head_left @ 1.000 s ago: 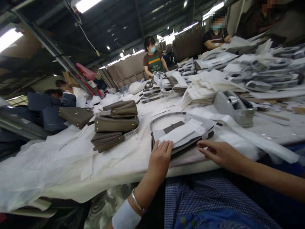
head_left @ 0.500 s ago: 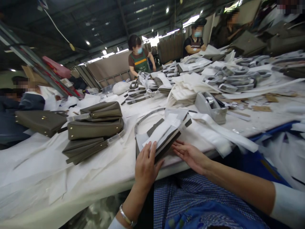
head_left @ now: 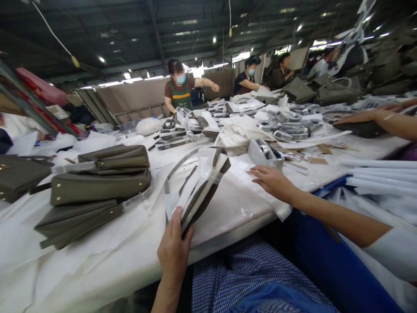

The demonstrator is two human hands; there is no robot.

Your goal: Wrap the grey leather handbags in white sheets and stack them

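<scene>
My left hand (head_left: 175, 243) grips the near end of a folded olive-brown handbag (head_left: 203, 187), thumb on one side and fingers on the other. White sheets and clear wrap are tucked between its layers, and its wrapped handle (head_left: 174, 167) arcs out to the left on the table. My right hand (head_left: 272, 181) rests with fingers stretched out over a thin white foam sheet (head_left: 260, 195). Just beyond those fingertips stands a grey tape dispenser (head_left: 263, 152). The fingertips' underside is hidden.
Olive handbags (head_left: 100, 187) are stacked on the left of the white-covered table (head_left: 224, 221). Wrapped handles and white sheets (head_left: 241, 128) pile up behind. A blue bin (head_left: 325, 252) stands at right. A co-worker's hand (head_left: 368, 117) touches a bag; more people stand across the table.
My right hand has left the handbag's side and moved right onto the foam sheet. The handbag, held in my left hand, has turned more upright. The view has swung to the right.
</scene>
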